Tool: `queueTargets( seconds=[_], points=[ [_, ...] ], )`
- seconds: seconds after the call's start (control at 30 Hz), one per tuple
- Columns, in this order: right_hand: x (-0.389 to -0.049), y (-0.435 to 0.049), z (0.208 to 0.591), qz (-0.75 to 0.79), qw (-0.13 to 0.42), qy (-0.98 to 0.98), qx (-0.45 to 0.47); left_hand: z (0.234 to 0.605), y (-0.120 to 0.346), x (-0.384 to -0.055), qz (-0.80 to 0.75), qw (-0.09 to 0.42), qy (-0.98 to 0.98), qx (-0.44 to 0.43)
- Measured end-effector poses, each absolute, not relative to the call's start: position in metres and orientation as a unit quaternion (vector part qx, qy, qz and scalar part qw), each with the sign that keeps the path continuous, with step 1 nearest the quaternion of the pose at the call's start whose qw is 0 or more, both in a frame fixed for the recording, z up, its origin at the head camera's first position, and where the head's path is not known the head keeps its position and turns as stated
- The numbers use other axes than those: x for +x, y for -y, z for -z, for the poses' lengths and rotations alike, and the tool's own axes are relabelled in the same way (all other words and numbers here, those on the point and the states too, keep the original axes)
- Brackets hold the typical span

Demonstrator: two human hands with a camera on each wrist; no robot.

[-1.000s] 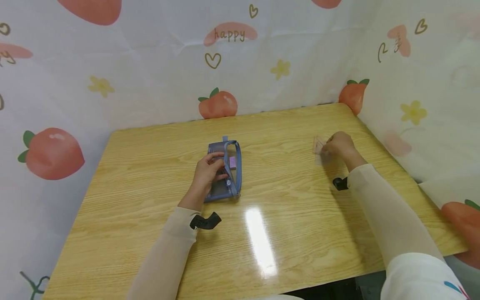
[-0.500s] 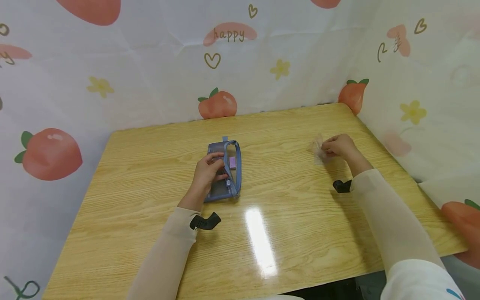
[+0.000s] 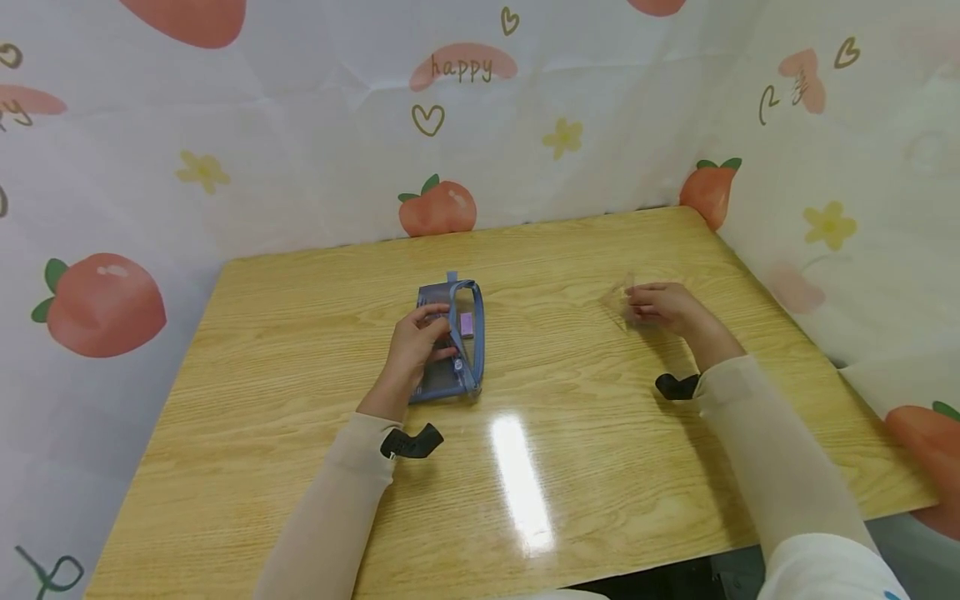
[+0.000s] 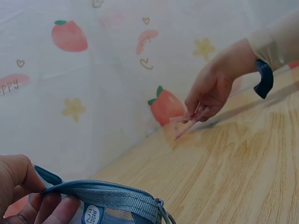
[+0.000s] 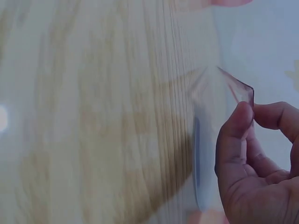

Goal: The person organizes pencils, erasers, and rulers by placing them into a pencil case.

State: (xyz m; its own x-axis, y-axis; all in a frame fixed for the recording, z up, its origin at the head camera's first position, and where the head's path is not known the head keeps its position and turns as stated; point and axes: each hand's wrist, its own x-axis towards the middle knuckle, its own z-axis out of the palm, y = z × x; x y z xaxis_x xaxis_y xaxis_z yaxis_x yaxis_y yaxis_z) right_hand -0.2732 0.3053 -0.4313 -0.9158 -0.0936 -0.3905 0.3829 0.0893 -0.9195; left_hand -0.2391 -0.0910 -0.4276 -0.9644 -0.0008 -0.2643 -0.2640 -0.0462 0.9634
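In the head view, a blue-edged, see-through zip pencil case lies unzipped at the middle of the table. A small purple block shows inside it. My left hand pinches the opening's rim; the left wrist view shows the blue zip edge between thumb and fingers. Farther right, my right hand pinches a clear, pinkish set square just above the table. Its angled corner sticks out past thumb and forefinger in the right wrist view.
The wooden table meets a white printed curtain at the back and right. A bright light reflection lies near the front edge. A blurred, blue-edged strip stands behind the set square in the right wrist view.
My right hand has turned and shifted slightly left, bringing the set square to a new angle with its corner pointing left. My left hand and the pencil case stay put.
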Motion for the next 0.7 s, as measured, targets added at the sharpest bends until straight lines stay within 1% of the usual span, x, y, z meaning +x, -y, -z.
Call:
queueTargets(
  seconds=[0.2,0.47,0.7],
  points=[
    [-0.272,-0.293,0.432,0.701,0.195,-0.681,0.087,0.428,0.092,-0.240,-0.718,0.093,-0.683,-0.093],
    [-0.270,-0.271,0.436,0.733,0.230,-0.636,0.074,0.427,0.092,-0.239,-0.718,0.092,-0.683,-0.098],
    [-0.269,-0.253,0.442,0.752,0.235,-0.612,0.070,0.428,0.091,-0.240,-0.720,0.093,-0.681,-0.093]
  ],
)
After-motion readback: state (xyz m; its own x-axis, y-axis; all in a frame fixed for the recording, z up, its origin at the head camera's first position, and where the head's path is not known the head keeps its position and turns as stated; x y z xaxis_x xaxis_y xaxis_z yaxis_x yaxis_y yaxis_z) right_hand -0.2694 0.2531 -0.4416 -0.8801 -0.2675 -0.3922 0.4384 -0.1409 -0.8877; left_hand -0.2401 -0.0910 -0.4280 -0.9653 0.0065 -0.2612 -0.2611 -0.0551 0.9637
